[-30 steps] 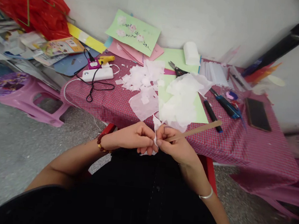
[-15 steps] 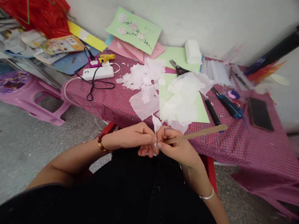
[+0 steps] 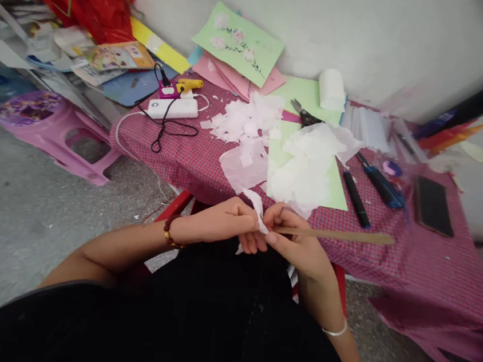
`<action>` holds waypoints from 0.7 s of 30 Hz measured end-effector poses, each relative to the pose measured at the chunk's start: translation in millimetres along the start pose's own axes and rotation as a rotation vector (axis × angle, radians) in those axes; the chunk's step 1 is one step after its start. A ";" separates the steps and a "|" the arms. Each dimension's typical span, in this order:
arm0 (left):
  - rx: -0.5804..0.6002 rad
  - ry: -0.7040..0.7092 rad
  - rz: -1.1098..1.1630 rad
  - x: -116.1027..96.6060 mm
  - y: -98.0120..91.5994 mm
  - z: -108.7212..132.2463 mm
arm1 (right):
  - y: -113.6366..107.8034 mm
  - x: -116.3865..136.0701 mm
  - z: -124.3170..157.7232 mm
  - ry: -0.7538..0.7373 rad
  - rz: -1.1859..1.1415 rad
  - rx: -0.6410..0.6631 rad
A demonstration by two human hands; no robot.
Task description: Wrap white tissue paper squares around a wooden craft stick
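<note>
My left hand (image 3: 237,224) pinches a twisted strip of white tissue paper (image 3: 257,204) between thumb and fingers, just off the table's front edge. Close against it, my right hand (image 3: 294,235) is closed around the near end of a thin flat wooden stick (image 3: 348,236), which points out to the right. The right thumb and fingertips meet the lower end of the tissue strip. Beyond the hands, thin white sheets (image 3: 305,173) lie on a light green sheet (image 3: 337,191). A heap of torn white paper pieces (image 3: 248,118) is to their left.
Black-handled scissors (image 3: 306,116), a black marker (image 3: 357,200), a blue cutter (image 3: 381,184) and a phone (image 3: 434,206) lie on the checked tablecloth (image 3: 425,275). At left are a white power strip (image 3: 174,107) and a pink stool (image 3: 65,133). A flower-decorated green card (image 3: 243,43) leans against the wall.
The wooden stick has swung from slanting up to nearly level, pointing right. The tissue strip now tilts between my hands. The whole view has shifted slightly.
</note>
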State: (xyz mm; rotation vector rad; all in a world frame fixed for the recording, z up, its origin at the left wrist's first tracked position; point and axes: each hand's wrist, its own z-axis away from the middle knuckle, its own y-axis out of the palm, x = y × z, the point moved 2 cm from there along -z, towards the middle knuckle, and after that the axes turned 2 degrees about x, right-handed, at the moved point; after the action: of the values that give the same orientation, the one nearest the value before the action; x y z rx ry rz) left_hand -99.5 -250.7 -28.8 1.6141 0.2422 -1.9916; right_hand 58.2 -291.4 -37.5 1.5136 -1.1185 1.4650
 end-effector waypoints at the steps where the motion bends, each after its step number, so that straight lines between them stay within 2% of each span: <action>1: -0.042 0.044 -0.119 -3.2 0.2 2.5 | 0.2 -0.1 0.3 0.011 0.024 -0.007; 4: -0.124 0.163 -0.392 -11.0 1.4 8.3 | 0.3 1.5 0.0 -0.019 0.128 -0.061; 6: -0.124 0.209 -0.429 -13.0 2.1 9.4 | -0.2 2.5 -0.8 -0.069 0.156 -0.099; 12: -0.045 0.128 -0.100 -5.1 1.5 3.2 | -1.3 0.6 -0.7 -0.063 0.125 -0.100; 16: -0.051 0.072 0.051 3.4 1.1 -2.6 | 0.1 2.6 -0.5 -0.050 0.182 -0.092; 19: -0.063 0.039 0.084 4.9 0.2 -5.0 | 1.5 3.8 -1.7 -0.049 0.227 -0.125; 21: -0.048 0.041 -0.006 1.6 0.0 -4.1 | 1.8 2.9 -2.6 -0.057 0.246 -0.164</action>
State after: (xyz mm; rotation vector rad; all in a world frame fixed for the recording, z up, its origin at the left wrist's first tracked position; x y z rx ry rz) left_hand -96.2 -249.3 -31.4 1.6276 0.3082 -1.9438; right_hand 55.5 -289.9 -34.5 1.3486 -1.4643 1.4569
